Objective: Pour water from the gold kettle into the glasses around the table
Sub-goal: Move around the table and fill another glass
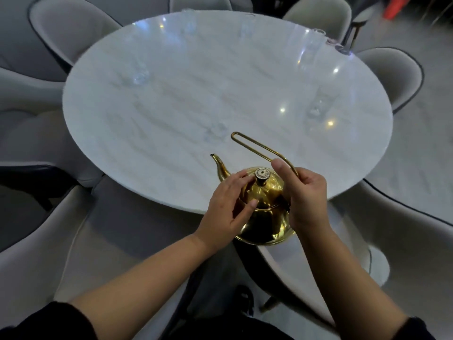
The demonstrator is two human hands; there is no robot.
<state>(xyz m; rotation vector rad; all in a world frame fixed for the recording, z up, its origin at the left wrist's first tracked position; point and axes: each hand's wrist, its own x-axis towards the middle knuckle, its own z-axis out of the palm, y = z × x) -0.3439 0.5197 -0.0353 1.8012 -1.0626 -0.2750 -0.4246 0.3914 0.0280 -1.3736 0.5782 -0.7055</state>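
Note:
The gold kettle [267, 212] hangs over the near edge of the round white marble table [171, 114], spout pointing far left, its long wire handle rising toward the table's middle. My right hand [306, 195] grips the base of that handle, thumb up. My left hand [225, 209] rests against the kettle's left side, fingers touching the lid near its knob. Clear glasses stand around the table, blurred: one at the left [139, 74], one at the right [316, 106], one just beyond the spout [215, 131], and others along the far edge [188, 23].
Grey upholstered chairs ring the table, one at the near left [49, 229], one at the near right [404, 229] and one at the far left [71, 28]. A red object [394, 6] sits on the floor at the far right.

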